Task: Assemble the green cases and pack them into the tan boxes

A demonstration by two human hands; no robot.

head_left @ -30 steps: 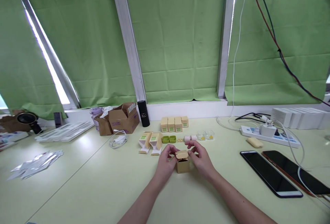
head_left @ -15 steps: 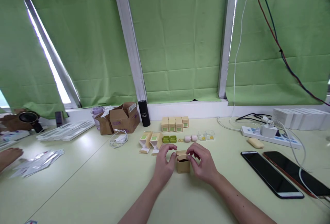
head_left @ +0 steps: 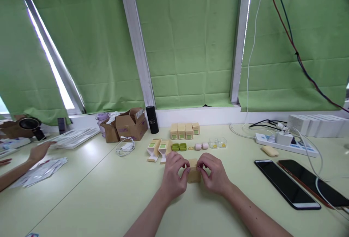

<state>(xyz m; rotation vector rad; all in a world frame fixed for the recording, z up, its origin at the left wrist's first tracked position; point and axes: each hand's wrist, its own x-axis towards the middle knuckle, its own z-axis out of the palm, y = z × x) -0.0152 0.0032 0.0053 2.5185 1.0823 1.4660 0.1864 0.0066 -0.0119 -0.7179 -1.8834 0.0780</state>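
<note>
Tan cardboard box [head_left: 193, 177], small, squarish, plain-fronted, with a paler lid [head_left: 193, 163].

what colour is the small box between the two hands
The small box is tan brown, best seen in the head view.

A tall black bottle [head_left: 152, 120] stands on the tabletop [head_left: 109, 200]. A brown box [head_left: 133, 129] with open flaps sits just left of the bottle. A curled white wire [head_left: 125, 147] lies in front of the bottle, off to the left. Far to the bottle's right are a white power strip [head_left: 264, 139], two dark phones [head_left: 286, 183] and a row of white boxes [head_left: 317, 126]. Green curtains [head_left: 191, 40] hang behind the bottle.
</note>
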